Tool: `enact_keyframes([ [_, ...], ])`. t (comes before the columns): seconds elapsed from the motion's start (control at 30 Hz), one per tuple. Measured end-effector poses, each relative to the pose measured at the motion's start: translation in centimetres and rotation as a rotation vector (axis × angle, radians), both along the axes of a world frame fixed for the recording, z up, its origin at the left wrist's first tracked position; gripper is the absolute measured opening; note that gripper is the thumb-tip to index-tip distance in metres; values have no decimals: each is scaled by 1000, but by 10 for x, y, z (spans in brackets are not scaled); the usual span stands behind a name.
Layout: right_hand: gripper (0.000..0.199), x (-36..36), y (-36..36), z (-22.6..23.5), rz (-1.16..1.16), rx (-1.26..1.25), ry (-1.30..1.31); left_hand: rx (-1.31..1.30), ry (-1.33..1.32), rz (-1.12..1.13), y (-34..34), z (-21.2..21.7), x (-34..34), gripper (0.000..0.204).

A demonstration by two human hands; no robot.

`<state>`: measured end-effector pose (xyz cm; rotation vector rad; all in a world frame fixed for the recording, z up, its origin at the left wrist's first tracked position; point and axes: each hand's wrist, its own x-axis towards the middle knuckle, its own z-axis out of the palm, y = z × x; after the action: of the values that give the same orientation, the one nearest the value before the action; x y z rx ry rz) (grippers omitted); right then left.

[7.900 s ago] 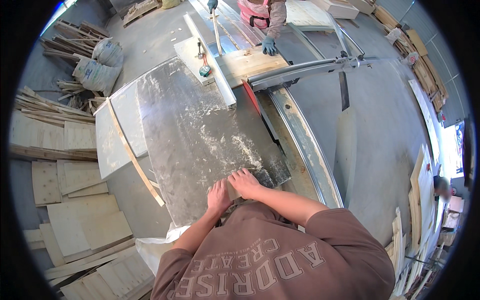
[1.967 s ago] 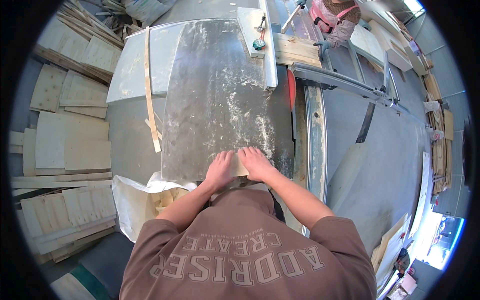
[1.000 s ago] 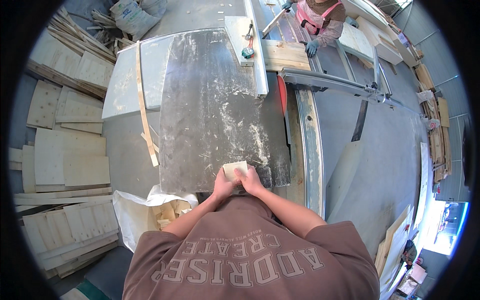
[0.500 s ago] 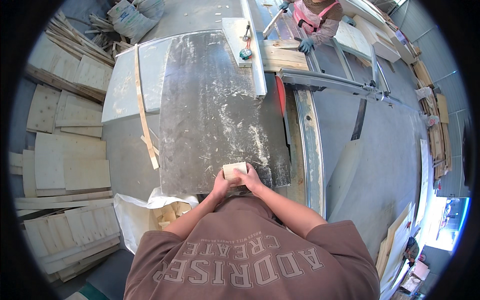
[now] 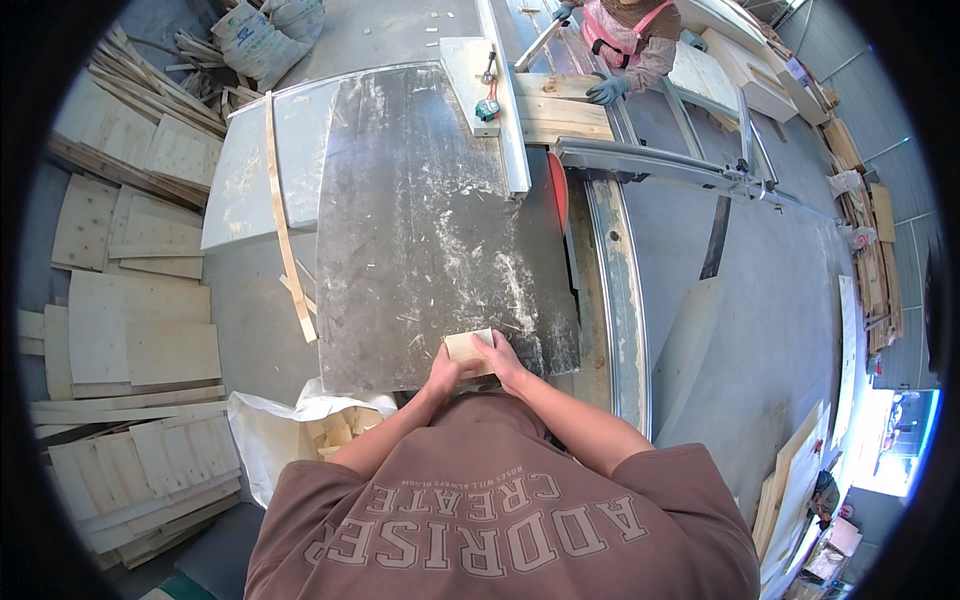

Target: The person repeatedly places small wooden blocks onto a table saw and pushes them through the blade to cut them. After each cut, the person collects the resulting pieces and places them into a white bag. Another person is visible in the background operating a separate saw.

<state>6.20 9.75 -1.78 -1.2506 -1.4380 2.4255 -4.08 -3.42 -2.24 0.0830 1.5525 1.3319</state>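
Head view: pale, straight-edged, flat-topped wood block (image 5: 464, 346) in the joint grip of left hand (image 5: 446, 374) and right hand (image 5: 504, 364).

Beyond the wooden block (image 5: 461, 346), a hand could pass forward over the dusty worktop (image 5: 400, 220) until the metal fence (image 5: 508, 120) bars the way; a red piece (image 5: 557, 193) obstructs the right, a white bag (image 5: 262, 430) the near left.

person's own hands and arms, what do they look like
Left hand and right hand are bare, without gloves; no watch or bracelet shows on the forearms. Short brown sleeves belong to a brown shirt with pale outlined lettering.
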Motion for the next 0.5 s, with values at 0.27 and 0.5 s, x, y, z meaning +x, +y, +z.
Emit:
enact_keyframes([
  [0.27,51,-3,-19,-14,-37,-10,-131,-96,-67,-31,0,12,0,47],
  [0.5,50,2,-21,-9,-22,3,-71,-72,-21,-55,-5,14,0,46],
])
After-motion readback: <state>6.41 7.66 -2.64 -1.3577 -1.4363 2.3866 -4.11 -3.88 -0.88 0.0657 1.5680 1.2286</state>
